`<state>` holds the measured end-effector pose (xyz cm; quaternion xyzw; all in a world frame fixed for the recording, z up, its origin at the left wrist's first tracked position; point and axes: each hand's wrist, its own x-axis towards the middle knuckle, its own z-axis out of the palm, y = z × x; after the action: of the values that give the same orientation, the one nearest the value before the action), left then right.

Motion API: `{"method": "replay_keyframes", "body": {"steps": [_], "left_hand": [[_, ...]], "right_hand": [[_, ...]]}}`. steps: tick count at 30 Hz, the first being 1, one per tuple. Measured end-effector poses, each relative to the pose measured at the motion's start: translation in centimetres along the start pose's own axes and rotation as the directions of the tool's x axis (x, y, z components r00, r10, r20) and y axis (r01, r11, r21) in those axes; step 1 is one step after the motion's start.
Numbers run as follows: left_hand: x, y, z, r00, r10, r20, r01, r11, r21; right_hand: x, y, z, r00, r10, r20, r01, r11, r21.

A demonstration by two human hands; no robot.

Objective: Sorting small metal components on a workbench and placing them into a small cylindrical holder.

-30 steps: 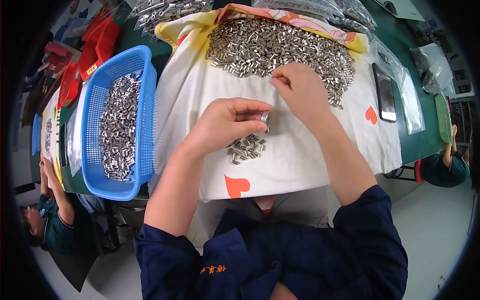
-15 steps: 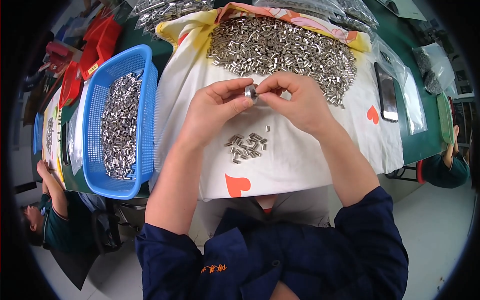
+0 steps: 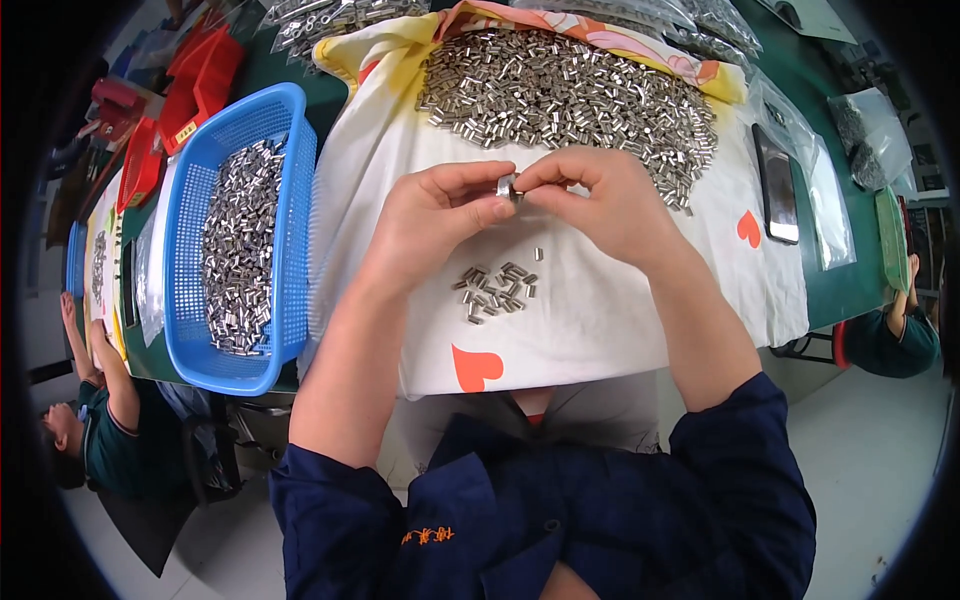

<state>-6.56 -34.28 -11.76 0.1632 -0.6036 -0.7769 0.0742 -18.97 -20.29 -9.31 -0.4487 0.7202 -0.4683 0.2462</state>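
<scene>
Blue plastic basket [image 3: 290,225] at left on the green table [image 3: 845,285], about half full of small silver metal tubes [image 3: 238,260]. Red trays [image 3: 205,70] beyond it, toward the far left corner. White cloth with orange hearts [image 3: 600,310] covers the table middle, yellow and pink print at its far edge. Dark phone [image 3: 777,197] lies flat at the cloth's right side, a clear plastic bag [image 3: 830,215] just beside it. More clear bags of metal parts [image 3: 320,18] along the far edge (contents too small to tell). A co-worker in a dark green top [image 3: 115,450] sits lower left; another person's green sleeve [image 3: 890,345] at right.
</scene>
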Motion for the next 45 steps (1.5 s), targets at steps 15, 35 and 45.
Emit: {"method": "replay_keyframes", "body": {"steps": [15, 35, 45], "left_hand": [[-0.2, 0.0, -0.1, 0.996, -0.088, 0.011, 0.088, 0.996, 0.019], [-0.2, -0.2, 0.1, 0.99, -0.071, 0.122, 0.067, 0.997, 0.037], [0.1, -0.2, -0.1, 0.999, -0.023, 0.034, 0.028, 0.989, -0.143]], "right_hand": [[-0.7, -0.2, -1.4, 0.931, 0.096, 0.353, 0.061, 0.911, -0.407], [0.1, 3.0, -1.5, 0.985, -0.125, -0.121, 0.002, 0.7, -0.714], [-0.3, -0.4, -0.1, 1.0, 0.014, -0.025, -0.013, 1.0, 0.016]]}}
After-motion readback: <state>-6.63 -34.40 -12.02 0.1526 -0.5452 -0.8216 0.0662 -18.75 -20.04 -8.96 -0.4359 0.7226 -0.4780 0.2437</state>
